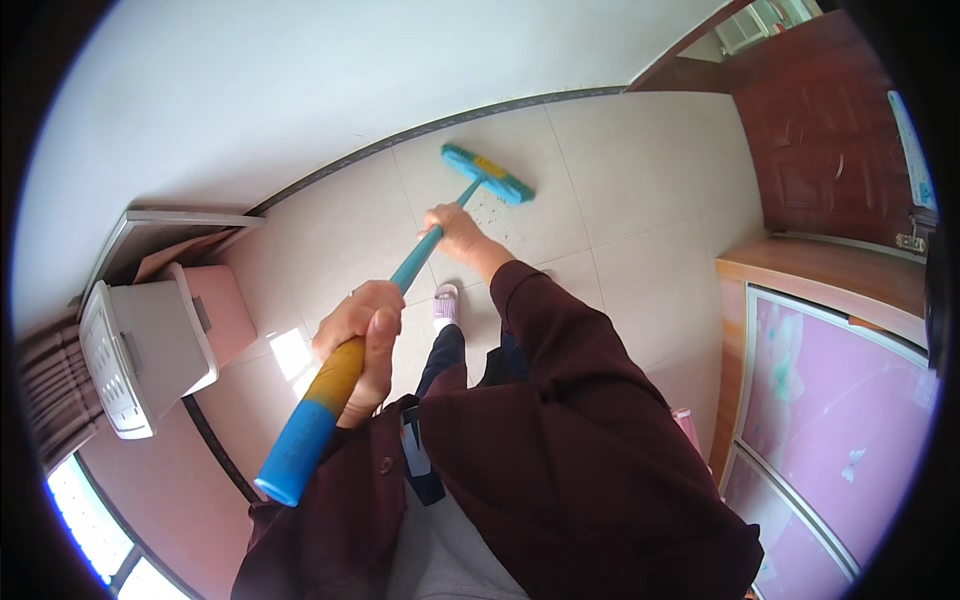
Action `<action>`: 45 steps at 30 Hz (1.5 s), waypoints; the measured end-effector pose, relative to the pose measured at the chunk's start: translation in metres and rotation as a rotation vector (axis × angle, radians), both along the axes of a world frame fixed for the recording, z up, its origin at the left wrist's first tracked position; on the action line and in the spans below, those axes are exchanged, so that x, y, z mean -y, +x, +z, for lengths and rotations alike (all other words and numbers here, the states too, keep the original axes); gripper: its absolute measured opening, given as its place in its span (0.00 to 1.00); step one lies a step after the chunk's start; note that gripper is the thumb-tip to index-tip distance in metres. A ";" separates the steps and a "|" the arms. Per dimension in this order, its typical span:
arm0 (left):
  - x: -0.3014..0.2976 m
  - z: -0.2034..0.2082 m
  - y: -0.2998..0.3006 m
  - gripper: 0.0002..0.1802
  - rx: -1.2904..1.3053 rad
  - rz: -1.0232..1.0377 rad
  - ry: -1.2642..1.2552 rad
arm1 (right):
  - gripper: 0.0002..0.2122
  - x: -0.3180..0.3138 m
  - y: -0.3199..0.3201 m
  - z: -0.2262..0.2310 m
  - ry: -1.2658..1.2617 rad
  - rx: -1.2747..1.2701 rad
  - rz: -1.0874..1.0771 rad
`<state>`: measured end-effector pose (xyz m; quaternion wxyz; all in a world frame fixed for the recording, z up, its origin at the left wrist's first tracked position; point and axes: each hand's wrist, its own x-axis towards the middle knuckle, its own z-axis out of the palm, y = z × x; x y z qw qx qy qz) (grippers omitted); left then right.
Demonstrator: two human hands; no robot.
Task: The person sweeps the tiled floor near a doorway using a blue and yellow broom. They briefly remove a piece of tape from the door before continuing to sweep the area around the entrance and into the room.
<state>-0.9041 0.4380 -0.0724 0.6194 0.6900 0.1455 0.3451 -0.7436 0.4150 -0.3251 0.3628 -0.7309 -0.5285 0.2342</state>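
A teal broom with a yellow band on its head (pixel 487 172) rests on the pale tiled floor near the wall. Its long teal handle (pixel 305 440) runs back toward me, with a yellow grip section. My left hand (pixel 362 335) is wrapped around the upper part of the handle at the yellow section. My right hand (pixel 455 232), on a dark maroon sleeve, grips the handle lower down, close to the broom head. Small dark specks (pixel 497 218) lie on the tile just beside the broom head. One foot in a light slipper (pixel 446 301) shows below the handle.
A white and pink bin-like container (pixel 160 345) stands at the left by the wall. A dark wooden door (pixel 830 150) is at the upper right, and a cabinet with pink panels (pixel 840 400) fills the right side. A dark skirting line (pixel 440 125) runs along the wall base.
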 end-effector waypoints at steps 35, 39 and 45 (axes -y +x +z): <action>-0.056 0.033 0.023 0.13 0.208 -0.729 -0.377 | 0.08 0.102 -0.054 0.057 0.018 0.038 -0.497; -0.062 -0.019 0.036 0.12 -0.132 -0.734 -0.410 | 0.06 0.128 -0.039 0.011 -0.284 -0.097 -0.519; -0.154 -0.026 0.051 0.13 -0.045 -0.815 -0.431 | 0.08 0.025 -0.042 -0.008 -0.120 -0.029 -0.619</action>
